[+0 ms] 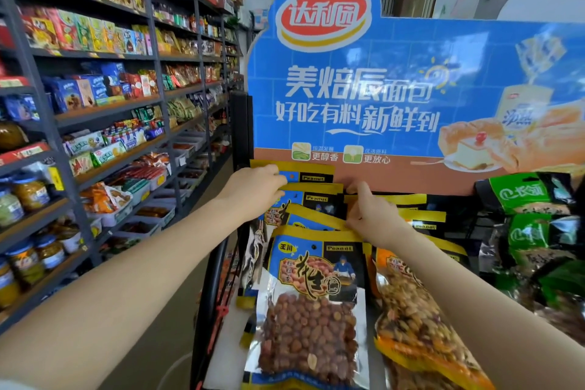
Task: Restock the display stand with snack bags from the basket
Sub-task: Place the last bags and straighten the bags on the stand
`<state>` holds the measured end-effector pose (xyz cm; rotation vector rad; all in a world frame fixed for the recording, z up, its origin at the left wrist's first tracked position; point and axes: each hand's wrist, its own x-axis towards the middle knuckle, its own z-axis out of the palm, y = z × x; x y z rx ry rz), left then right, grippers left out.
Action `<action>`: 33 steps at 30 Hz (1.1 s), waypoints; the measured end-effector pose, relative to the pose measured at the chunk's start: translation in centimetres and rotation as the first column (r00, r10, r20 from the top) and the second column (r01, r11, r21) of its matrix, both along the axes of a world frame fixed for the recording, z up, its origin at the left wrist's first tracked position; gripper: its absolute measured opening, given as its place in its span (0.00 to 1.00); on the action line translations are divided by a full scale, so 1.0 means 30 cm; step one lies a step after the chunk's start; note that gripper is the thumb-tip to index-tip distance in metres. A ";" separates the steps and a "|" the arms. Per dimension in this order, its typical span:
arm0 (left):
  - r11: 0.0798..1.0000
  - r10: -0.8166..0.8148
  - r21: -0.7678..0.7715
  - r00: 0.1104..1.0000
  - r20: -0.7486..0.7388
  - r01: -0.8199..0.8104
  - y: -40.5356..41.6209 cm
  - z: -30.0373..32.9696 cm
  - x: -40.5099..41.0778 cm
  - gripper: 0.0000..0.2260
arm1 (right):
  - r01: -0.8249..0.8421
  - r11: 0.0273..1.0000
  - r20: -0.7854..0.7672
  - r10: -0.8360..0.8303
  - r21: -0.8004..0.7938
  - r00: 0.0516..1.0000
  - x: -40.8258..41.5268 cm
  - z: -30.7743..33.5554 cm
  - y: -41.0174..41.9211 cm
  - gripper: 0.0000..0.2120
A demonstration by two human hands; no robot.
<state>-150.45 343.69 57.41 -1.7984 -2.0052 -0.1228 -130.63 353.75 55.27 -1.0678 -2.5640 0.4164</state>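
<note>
Above both hands, the blue header board (395, 89) carries the red oval logo 达利园, then 美焙辰面包 and 好吃有料新鲜到, with 更醇香 and 更放心 lower down. Below the right hand (373, 215), the peanut bag (311, 294) reads "Peanut" and 王川. Right of it, green bags (525, 193) read 长领.

The left hand (253, 191) covers the top edge of the rearmost peanut bag (311, 175), so the hook it hangs on cannot be seen. The right hand (372, 215) hides its own fingertips behind the stacked bags. The front peanut bag (311, 310) is cut off at the lower frame edge.
</note>
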 end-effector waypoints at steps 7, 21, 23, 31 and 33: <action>1.000 0.020 -0.002 0.999 0.026 -0.020 0.020 -0.023 0.040 0.15 | -0.014 0.980 -0.212 -0.028 -0.197 0.977 -0.046 0.024 -0.002 0.28; 0.994 0.105 -0.030 0.973 0.204 -0.101 0.010 0.045 0.023 0.13 | -0.081 0.995 -0.254 0.063 -0.061 0.965 -0.061 0.014 0.005 0.13; 0.996 0.088 0.002 0.993 0.076 -0.088 0.009 0.053 0.024 0.12 | -0.057 0.997 -0.294 0.042 -0.043 0.955 -0.055 0.000 0.008 0.14; 0.980 0.126 0.157 0.992 -0.009 -0.123 0.017 0.051 -0.035 0.13 | -0.044 0.998 -0.233 0.031 -0.050 0.972 -0.084 0.008 0.025 0.08; 0.978 0.112 0.181 0.993 -0.043 -0.102 0.007 0.044 -0.018 0.11 | -0.006 0.998 -0.168 -0.005 -0.063 0.986 -0.098 -0.013 0.020 0.11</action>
